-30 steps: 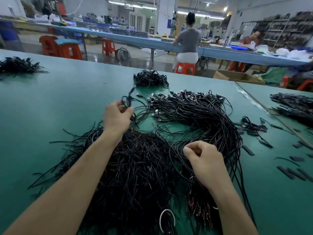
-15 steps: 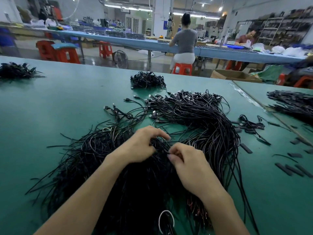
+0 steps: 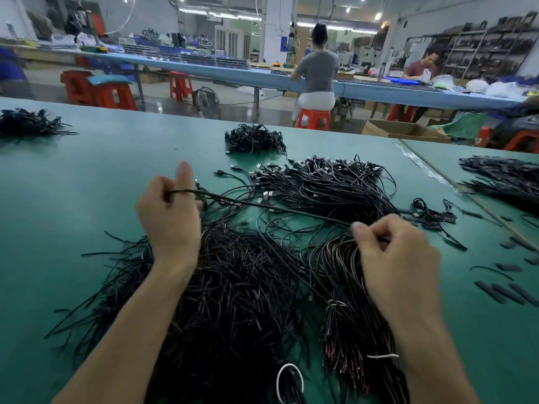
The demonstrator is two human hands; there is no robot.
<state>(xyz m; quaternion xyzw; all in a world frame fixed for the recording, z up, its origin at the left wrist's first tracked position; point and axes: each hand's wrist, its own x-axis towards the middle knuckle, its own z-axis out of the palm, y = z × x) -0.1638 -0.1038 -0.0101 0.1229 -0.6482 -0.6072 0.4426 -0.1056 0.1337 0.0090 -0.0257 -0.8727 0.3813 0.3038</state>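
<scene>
Hands drawn apart since earlier: left hand and right hand each pinch one cable, taut over pile near front edge of desk. Risk: tangled neighbours drag along.

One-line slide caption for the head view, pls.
Left hand and right hand hold one black cable stretched between them above a pile of black cables on a green table.
</scene>
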